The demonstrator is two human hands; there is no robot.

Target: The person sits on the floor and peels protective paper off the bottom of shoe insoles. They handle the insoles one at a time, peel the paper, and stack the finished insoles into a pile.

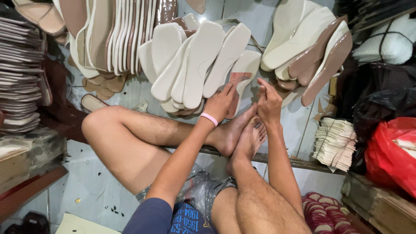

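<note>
The left hand [220,103] reaches forward over the person's crossed feet [242,134]. Its fingers rest on a reddish-topped sole [237,84] lying on the floor [268,17]; whether they grip it or only press on it cannot be told. A pink band [209,118] circles the left wrist.

The right hand [268,102] is just beside the left, to its right, above the toes. Its fingers are drawn together and point up; whether they pinch anything cannot be told. It touches no sole that can be made out.

The reddish-topped sole lies at the near edge of a fanned pile of cream soles [199,65], overlapping one another, in the middle of the floor. Right of the hands lies a second heap of cream and brown soles [312,47], near but apart from the first pile. Toward the far left corner, a row of soles [117,34] stands on edge, packed tight. At the left edge, a stack of thin insoles [19,73] rises in layers.

At the right edge sit a bundle of pale cut sheets [336,141], tied with string, a black bag [381,95] and a red bag [392,151] beside it. Near the right corner closest to the person lies a stack of red insoles [325,212].
</note>
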